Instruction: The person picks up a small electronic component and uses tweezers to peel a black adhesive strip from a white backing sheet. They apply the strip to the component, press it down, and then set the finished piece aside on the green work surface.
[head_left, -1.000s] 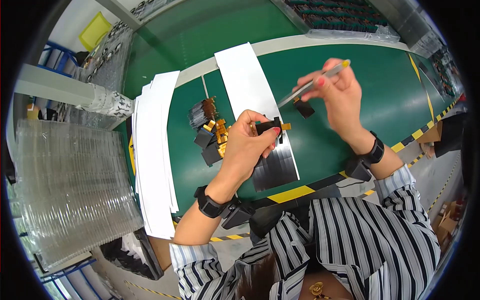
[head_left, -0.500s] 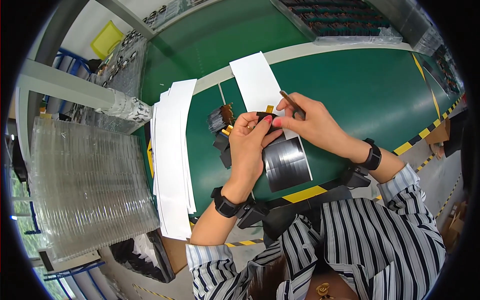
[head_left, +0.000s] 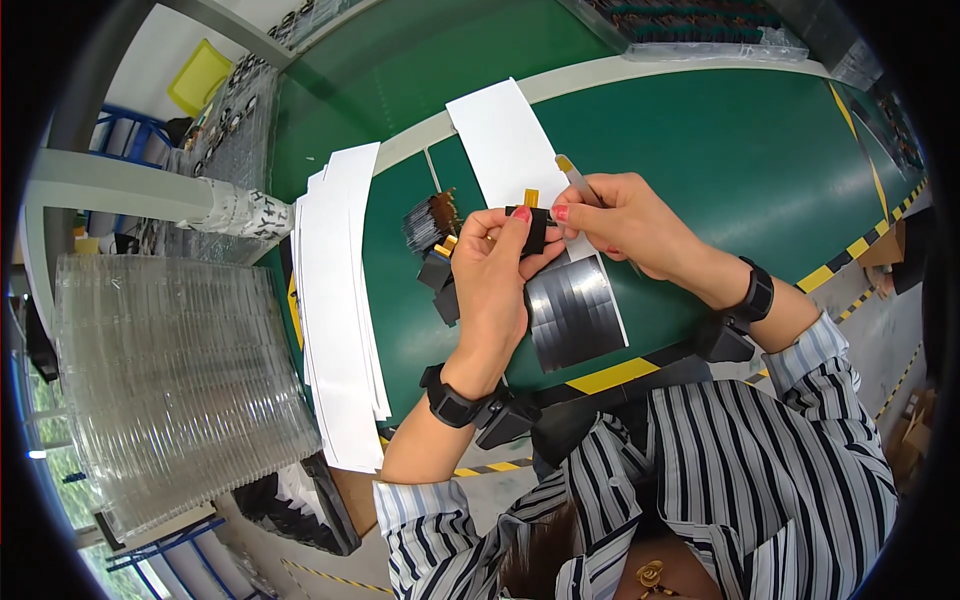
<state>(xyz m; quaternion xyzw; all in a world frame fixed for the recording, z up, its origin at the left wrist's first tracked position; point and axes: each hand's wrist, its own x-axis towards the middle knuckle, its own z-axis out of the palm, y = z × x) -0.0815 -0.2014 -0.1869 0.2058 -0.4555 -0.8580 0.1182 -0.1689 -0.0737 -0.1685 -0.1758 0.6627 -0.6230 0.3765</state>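
Between the thumb and fingers of my left hand (head_left: 490, 285) is a small flat black part (head_left: 538, 232) with a gold tab at its far end. My right hand (head_left: 640, 225) has a slim grey tool (head_left: 580, 185) with a yellowish end lying across its curled fingers; its exact kind is unclear. The right thumb and fingertip meet at the right edge of the black part. Just below the hands lies a glossy black sheet (head_left: 575, 315) on white backing. Left of my left hand sit several black pieces with gold tabs (head_left: 437, 275).
A bundle of thin dark and brown parts (head_left: 430, 222) lies on the green table (head_left: 720, 180). One white sheet (head_left: 510, 135) reaches the far edge, and a stack of long white sheets (head_left: 340, 300) lies left. Clear plastic trays (head_left: 180, 360) are piled beyond it.
The black part has turned so its flat face now shows upright below the gold tab. The tool in my right hand has tilted, showing its yellowish end. The view has shifted slightly.
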